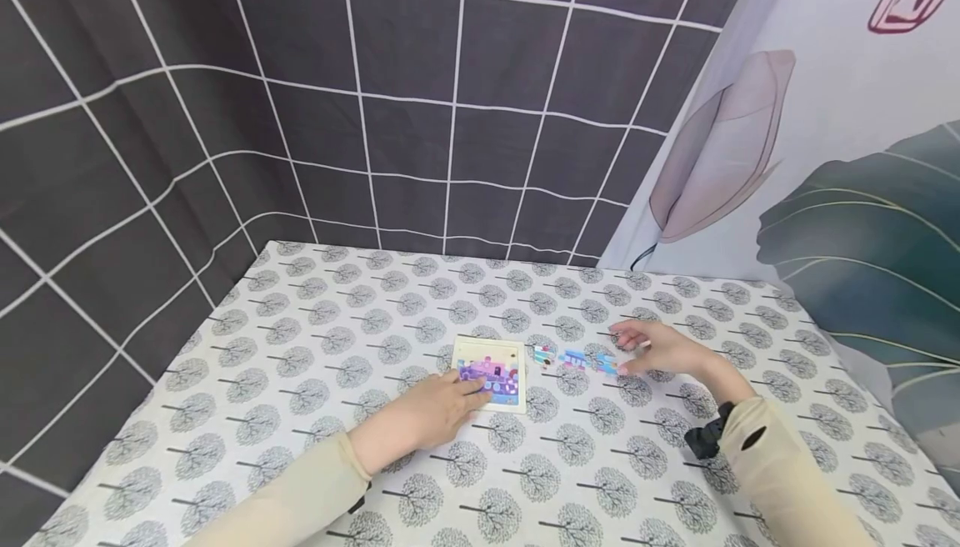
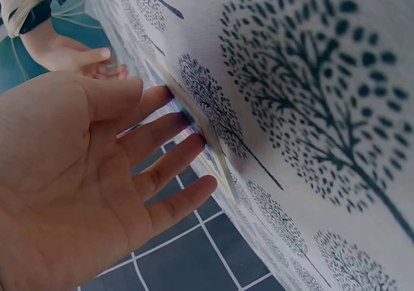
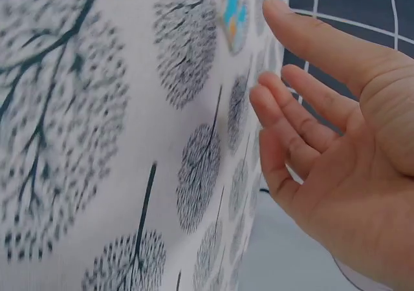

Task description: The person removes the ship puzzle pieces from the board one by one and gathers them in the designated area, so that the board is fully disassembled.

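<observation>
A cream jigsaw tray [image 1: 522,388] lies on the table, partly filled with a pink and purple picture [image 1: 501,373]. My left hand [image 1: 423,409] rests its fingertips on the tray's left part, covering some of the picture. The left wrist view shows those fingers spread and fairly straight at the tray edge [image 2: 210,132]. Right of the tray, several loose blue, purple and white puzzle pieces [image 1: 576,358] lie in a row. My right hand [image 1: 663,348] hovers by the row's right end, thumb near a colourful piece [image 3: 234,19]. Its fingers are loosely bent, with nothing between them.
A white cloth with grey tree prints [image 1: 352,372] covers the table. Behind it hangs a dark curtain with a white grid [image 1: 405,147]; at the right is a pale curtain with leaf shapes [image 1: 720,147]. A thin black cord [image 1: 642,257] shows at the back edge.
</observation>
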The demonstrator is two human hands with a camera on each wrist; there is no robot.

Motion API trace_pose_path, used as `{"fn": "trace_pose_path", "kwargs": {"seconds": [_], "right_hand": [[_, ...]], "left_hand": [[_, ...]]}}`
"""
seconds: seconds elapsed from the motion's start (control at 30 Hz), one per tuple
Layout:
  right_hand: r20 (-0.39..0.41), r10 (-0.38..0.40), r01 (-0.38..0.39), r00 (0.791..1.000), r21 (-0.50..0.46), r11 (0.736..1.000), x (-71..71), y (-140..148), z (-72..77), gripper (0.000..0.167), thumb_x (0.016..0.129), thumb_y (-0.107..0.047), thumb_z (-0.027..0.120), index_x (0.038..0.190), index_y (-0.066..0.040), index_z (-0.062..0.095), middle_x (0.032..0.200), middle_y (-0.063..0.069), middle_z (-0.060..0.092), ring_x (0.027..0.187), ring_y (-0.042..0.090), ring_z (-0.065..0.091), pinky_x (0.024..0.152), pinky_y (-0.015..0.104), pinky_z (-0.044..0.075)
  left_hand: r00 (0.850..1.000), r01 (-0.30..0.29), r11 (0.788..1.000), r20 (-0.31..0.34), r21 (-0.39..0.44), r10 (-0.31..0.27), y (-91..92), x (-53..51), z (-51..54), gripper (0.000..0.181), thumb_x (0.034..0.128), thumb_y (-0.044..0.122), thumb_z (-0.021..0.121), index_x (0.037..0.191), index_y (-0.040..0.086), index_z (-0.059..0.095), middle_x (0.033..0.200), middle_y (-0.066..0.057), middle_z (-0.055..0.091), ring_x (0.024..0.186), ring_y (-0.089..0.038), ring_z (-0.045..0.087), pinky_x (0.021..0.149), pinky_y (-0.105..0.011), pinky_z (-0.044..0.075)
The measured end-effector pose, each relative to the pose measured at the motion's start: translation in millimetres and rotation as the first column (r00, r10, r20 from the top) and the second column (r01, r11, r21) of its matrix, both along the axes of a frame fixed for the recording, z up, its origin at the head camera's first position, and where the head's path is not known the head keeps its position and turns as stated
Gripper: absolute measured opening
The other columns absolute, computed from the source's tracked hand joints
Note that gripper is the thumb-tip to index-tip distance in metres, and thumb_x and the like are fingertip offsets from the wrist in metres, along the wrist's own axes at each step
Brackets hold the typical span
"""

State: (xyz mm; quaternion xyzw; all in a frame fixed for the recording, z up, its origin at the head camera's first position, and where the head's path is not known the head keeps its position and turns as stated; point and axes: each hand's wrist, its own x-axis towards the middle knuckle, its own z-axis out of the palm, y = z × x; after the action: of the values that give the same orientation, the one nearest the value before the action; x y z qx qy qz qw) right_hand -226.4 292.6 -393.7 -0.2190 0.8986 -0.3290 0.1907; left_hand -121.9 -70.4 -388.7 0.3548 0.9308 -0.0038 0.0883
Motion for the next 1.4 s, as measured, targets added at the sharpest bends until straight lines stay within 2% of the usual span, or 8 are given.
{"fn": "trace_pose_path", "kwargs": {"seconds": [0.2, 0.37, 0.47, 0.7, 0.93, 1.1, 1.3, 1.4], "right_hand": [[-0.044, 0.043, -0.045, 0.998, -0.022, 0.999, -1.2, -11.8, -1.1, 0.068, 0.081, -0.024, 0.072, 0.136, 0.003, 0.042, 0.133, 0.023, 0.049, 0.122, 0.04, 0.046, 0.104, 0.055, 0.035], [-0.109, 0.071, -0.077, 0.992, -0.058, 0.995, -1.7, -34.4, 0.8, 0.059, 0.082, -0.024, 0.071, 0.131, 0.002, 0.048, 0.125, 0.019, 0.058, 0.114, 0.035, 0.054, 0.1, 0.051, 0.041], [-0.12, 0.1, -0.112, 0.988, -0.093, 0.989, -2.3, -46.9, 0.8, 0.057, 0.082, -0.022, 0.071, 0.129, 0.004, 0.05, 0.121, 0.018, 0.06, 0.111, 0.034, 0.056, 0.098, 0.05, 0.044], [-0.11, 0.092, -0.105, 0.99, -0.127, 0.986, -8.0, -66.9, -7.6, 0.055, 0.081, -0.019, 0.072, 0.13, -0.002, 0.052, 0.116, 0.014, 0.062, 0.107, 0.028, 0.058, 0.098, 0.046, 0.045], [-0.083, 0.118, -0.131, 0.99, -0.174, 0.976, -10.8, -98.3, -11.2, 0.055, 0.081, -0.02, 0.072, 0.129, -0.003, 0.053, 0.115, 0.013, 0.064, 0.107, 0.028, 0.059, 0.097, 0.045, 0.046], [-0.097, 0.161, -0.175, 0.982, -0.156, 0.972, -8.9, -123.7, -14.0, 0.051, 0.082, -0.018, 0.071, 0.127, -0.003, 0.055, 0.114, 0.013, 0.064, 0.106, 0.027, 0.059, 0.096, 0.044, 0.047], [-0.081, 0.206, -0.217, 0.975, -0.151, 0.964, -6.4, -147.6, -19.7, 0.045, 0.082, -0.016, 0.07, 0.123, -0.003, 0.058, 0.114, 0.012, 0.065, 0.105, 0.025, 0.061, 0.094, 0.04, 0.048], [-0.062, 0.233, -0.24, 0.97, -0.148, 0.959, -6.4, -156.5, -21.4, 0.045, 0.082, -0.016, 0.07, 0.123, -0.003, 0.058, 0.116, 0.012, 0.064, 0.105, 0.024, 0.06, 0.094, 0.038, 0.048]], "left_hand": [[1.0, -0.009, 1.0, 0.015, 0.002, 0.009, 2.3, 1.1, 0.6, 0.043, 0.0969, 0.028, 0.045, 0.138, 0.018, 0.046, 0.145, 0.0, 0.04, 0.13, -0.031, 0.04, 0.106, -0.043, 0.037], [1.0, -0.008, 1.0, 0.024, 0.008, 0.008, 3.5, -3.8, -3.4, 0.043, 0.0971, 0.027, 0.045, 0.139, 0.019, 0.045, 0.146, 0.0, 0.039, 0.131, -0.031, 0.039, 0.108, -0.042, 0.034], [0.999, -0.004, 1.0, 0.044, 0.021, 0.003, 3.1, -8.0, -6.8, 0.043, 0.0965, 0.025, 0.046, 0.139, 0.019, 0.045, 0.146, 0.0, 0.039, 0.132, -0.03, 0.038, 0.11, -0.04, 0.032], [0.997, -0.002, 0.999, 0.078, 0.05, -0.002, -0.9, -13.1, -8.8, 0.049, 0.0892, 0.01, 0.053, 0.137, 0.02, 0.048, 0.145, -0.001, 0.041, 0.13, -0.03, 0.04, 0.109, -0.04, 0.034], [0.998, 0.014, 1.0, 0.065, 0.008, -0.015, -4.1, -14.0, -5.0, 0.047, 0.0912, 0.015, 0.053, 0.138, 0.019, 0.047, 0.144, -0.001, 0.042, 0.128, -0.027, 0.041, 0.108, -0.038, 0.037], [0.997, 0.007, 1.0, 0.081, 0.026, -0.009, -3.2, -11.4, -4.0, 0.043, 0.0946, 0.024, 0.05, 0.137, 0.019, 0.048, 0.144, -0.002, 0.042, 0.127, -0.026, 0.042, 0.107, -0.038, 0.037], [0.996, -0.006, 1.0, 0.084, 0.026, 0.004, -2.1, -10.9, -2.7, 0.044, 0.0931, 0.019, 0.051, 0.137, 0.019, 0.049, 0.144, -0.002, 0.043, 0.123, -0.023, 0.045, 0.104, -0.034, 0.041], [0.996, -0.001, 1.0, 0.085, 0.025, -0.001, -1.4, -12.3, -1.8, 0.043, 0.093, 0.018, 0.051, 0.136, 0.018, 0.05, 0.143, -0.002, 0.044, 0.123, -0.024, 0.045, 0.105, -0.035, 0.039]]}}
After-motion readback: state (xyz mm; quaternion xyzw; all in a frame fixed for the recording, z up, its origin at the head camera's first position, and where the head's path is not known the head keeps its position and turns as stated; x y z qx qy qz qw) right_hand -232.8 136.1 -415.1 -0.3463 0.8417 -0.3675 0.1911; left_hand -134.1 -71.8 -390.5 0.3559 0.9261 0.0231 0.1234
